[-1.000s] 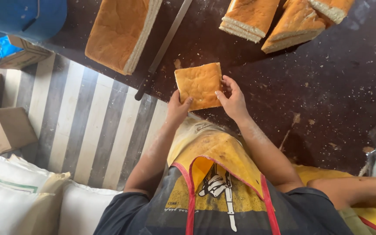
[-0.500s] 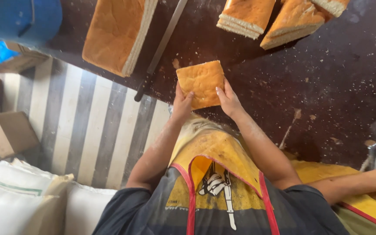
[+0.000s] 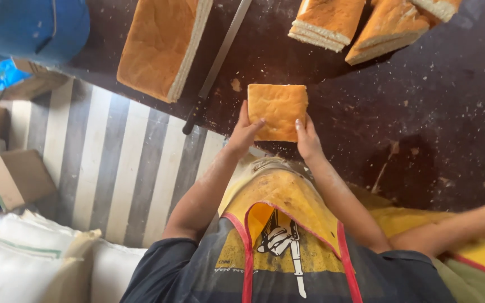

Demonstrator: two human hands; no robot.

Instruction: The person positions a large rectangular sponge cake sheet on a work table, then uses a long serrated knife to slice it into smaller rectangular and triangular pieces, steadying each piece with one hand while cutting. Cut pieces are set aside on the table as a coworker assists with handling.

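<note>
**Square bread piece held at the near edge**

A square bread piece (image 3: pixel 277 111) is held between the left hand (image 3: pixel 243 133) and right hand (image 3: pixel 309 140), each closed on a side, just above the dark surface (image 3: pixel 366 95) near its edge. A large loaf (image 3: pixel 161 45) with a knife (image 3: pixel 217 62) beside it lies far left; cut pieces (image 3: pixel 360 25) lie far right. Bare, crumbed surface is left open to the right.

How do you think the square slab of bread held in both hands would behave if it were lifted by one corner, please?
The bread slab would probably sag or tear: it looks thin and soft. It seems light, since the left hand and right hand grip only its lower edge. Crumbs on the dark table suggest it sheds easily.
</note>
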